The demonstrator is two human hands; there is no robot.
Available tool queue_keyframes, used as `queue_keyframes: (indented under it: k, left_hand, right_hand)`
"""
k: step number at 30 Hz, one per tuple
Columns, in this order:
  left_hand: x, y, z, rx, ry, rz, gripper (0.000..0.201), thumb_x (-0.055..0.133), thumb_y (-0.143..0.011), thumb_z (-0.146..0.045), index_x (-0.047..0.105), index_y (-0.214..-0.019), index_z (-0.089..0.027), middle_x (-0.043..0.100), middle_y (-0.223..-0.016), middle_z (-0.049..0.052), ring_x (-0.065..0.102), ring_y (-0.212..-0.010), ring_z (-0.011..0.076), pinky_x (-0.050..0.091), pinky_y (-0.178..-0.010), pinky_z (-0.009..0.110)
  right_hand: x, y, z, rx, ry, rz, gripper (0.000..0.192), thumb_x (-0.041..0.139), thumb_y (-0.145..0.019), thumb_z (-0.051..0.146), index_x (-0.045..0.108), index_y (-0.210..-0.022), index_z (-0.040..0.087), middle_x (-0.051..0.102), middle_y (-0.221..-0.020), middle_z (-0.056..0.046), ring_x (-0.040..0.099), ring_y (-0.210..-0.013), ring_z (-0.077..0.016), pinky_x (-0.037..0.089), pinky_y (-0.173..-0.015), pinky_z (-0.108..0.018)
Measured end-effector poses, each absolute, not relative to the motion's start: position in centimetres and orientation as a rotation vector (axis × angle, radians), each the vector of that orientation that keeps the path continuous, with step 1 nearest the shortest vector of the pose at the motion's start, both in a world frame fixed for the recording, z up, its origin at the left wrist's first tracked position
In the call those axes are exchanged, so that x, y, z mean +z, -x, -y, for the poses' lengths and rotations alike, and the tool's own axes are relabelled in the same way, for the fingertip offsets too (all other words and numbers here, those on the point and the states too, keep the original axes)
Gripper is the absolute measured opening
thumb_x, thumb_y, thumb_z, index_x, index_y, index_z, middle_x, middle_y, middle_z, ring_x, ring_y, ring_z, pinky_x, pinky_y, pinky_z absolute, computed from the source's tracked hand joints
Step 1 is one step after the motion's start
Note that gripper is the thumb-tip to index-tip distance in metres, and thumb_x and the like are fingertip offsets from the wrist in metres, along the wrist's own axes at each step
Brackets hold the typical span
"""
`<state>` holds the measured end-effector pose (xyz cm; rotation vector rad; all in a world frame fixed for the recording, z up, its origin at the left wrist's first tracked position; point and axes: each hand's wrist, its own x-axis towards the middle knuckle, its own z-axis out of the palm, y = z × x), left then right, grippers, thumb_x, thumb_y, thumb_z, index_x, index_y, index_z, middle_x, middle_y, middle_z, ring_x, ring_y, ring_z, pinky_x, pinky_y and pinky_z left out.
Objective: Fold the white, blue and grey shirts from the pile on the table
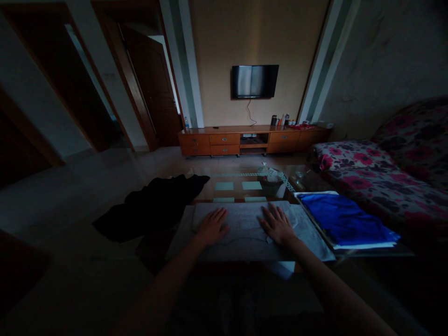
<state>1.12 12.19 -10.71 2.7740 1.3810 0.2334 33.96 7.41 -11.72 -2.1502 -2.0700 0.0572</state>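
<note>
A grey folded cloth (245,228) lies flat on a wider grey sheet (308,249) at the near edge of the glass table. My left hand (213,227) rests palm down on the cloth's left part, fingers spread. On its right part lies my right hand (279,225), also flat with the fingers apart. Neither hand grips anything. Beside the sheet on the right is a blue folded cloth (345,219) on a white flat layer. Black fabric (154,205) is heaped at the table's left side. The room is dim, so the cloth's folds are hard to make out.
The glass table (238,185) has a patterned top, with a clear plastic bag (271,175) at its far right. A flowered sofa (364,163) stands to the right. Beyond are a wooden TV cabinet (224,139) with bottles on top and a wall-mounted television (255,81).
</note>
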Motion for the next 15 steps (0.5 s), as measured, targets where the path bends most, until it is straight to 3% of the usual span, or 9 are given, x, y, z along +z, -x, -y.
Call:
queue_keyframes:
  k: [5, 10, 15]
  left_hand:
    - [-10.7, -0.9, -11.9, 0.202, -2.841, -1.373, 0.062, 0.030, -0.103, -0.050, 0.033, -0.157, -0.021, 0.029, -0.166, 0.006, 0.026, -0.152, 0.0223, 0.020, -0.123, 0.041]
    - [-9.6, -2.9, -11.4, 0.239, -2.901, -1.350, 0.058, 0.032, -0.102, -0.046, 0.044, -0.151, -0.018, 0.041, -0.160, 0.011, 0.033, -0.149, 0.0261, 0.019, -0.123, 0.047]
    - [-10.1, -4.1, -10.7, 0.306, -2.865, -1.253, 0.061, 0.027, -0.104, -0.051, 0.035, -0.156, -0.020, 0.033, -0.164, 0.008, 0.027, -0.152, 0.0235, 0.021, -0.124, 0.043]
  right_hand:
    - [-12.1, -33.6, -7.1, 0.015, 2.145, 2.154, 0.067, 0.027, -0.102, 0.059, 0.027, -0.161, 0.027, 0.016, -0.169, -0.006, 0.009, -0.156, -0.0306, 0.011, -0.123, -0.051]
    - [-10.7, -31.5, -7.5, 0.009, 2.094, 2.119, 0.066, 0.023, -0.103, 0.054, 0.042, -0.153, 0.015, 0.027, -0.166, -0.013, 0.021, -0.153, -0.0283, 0.011, -0.124, -0.048]
    - [-10.6, -30.4, -7.8, 0.033, 1.976, 2.118, 0.062, 0.019, -0.104, 0.049, 0.049, -0.147, 0.017, 0.038, -0.161, -0.011, 0.030, -0.149, -0.0246, 0.013, -0.123, -0.043]
